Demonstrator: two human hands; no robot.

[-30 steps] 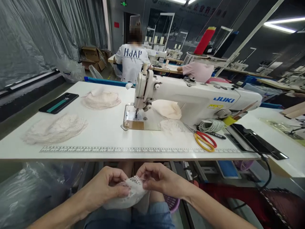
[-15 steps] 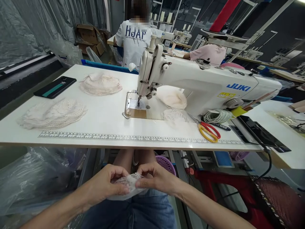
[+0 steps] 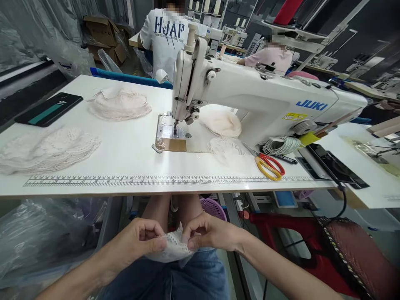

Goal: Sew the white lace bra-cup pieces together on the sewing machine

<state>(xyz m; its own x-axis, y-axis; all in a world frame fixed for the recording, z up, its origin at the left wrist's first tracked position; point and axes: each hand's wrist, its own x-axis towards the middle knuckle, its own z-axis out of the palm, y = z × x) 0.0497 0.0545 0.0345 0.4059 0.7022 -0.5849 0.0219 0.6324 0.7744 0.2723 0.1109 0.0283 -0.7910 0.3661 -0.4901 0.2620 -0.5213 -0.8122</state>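
Both hands pinch it: left hand (image 3: 139,241) and right hand (image 3: 208,231) are clamped on the small white eyelet lace piece (image 3: 175,248), low over the lap beneath the white sewing table (image 3: 131,156). Thin, limp fabric; an uneven pull could let an edge slip free or stretch the lace.

My white table (image 3: 131,154) carries the sewing machine (image 3: 250,96) at twelve o'clock, lace stacks (image 3: 46,150) at ten, a phone (image 3: 48,109) beyond, and scissors (image 3: 268,166) at two.
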